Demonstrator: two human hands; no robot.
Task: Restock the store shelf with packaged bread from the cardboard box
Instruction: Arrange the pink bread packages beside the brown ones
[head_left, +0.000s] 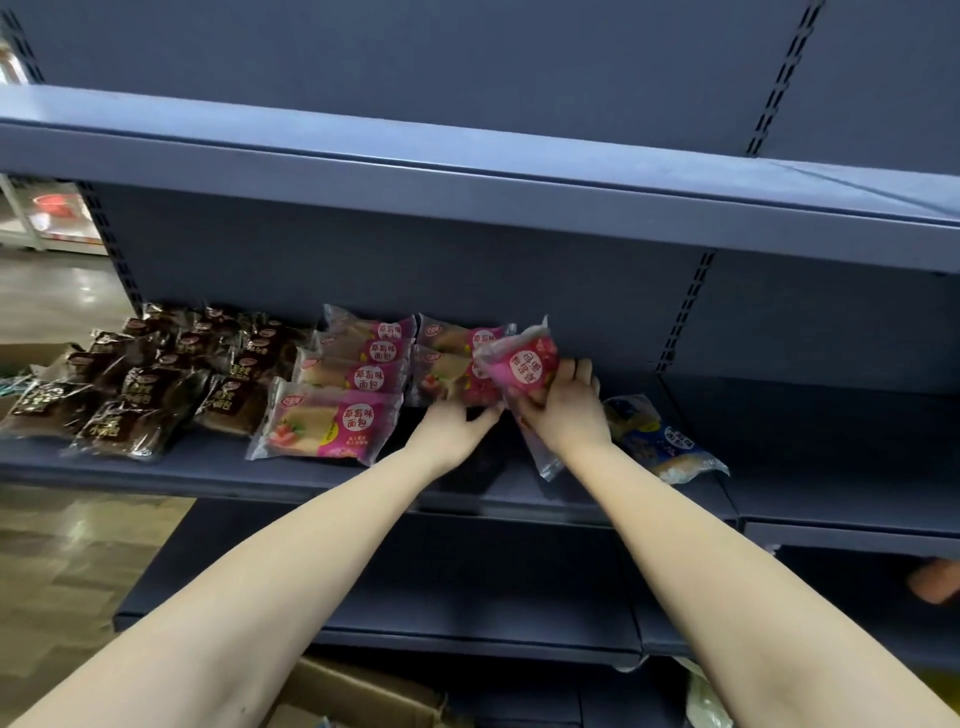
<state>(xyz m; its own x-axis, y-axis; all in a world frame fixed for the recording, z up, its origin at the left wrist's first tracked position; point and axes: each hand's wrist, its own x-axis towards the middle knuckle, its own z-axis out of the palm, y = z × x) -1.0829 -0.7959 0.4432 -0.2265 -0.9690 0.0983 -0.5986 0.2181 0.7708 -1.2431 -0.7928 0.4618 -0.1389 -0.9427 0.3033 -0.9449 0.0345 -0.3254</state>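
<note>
Over the blue shelf, the right hand grasps a tilted pink bread pack; the left hand, grip released, lies beside it.

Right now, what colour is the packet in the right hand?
The bread packet is pink, white round label; head view.

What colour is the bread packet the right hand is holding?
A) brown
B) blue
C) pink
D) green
C: the right hand grips a pink packet, held tilted over the shelf.
</note>
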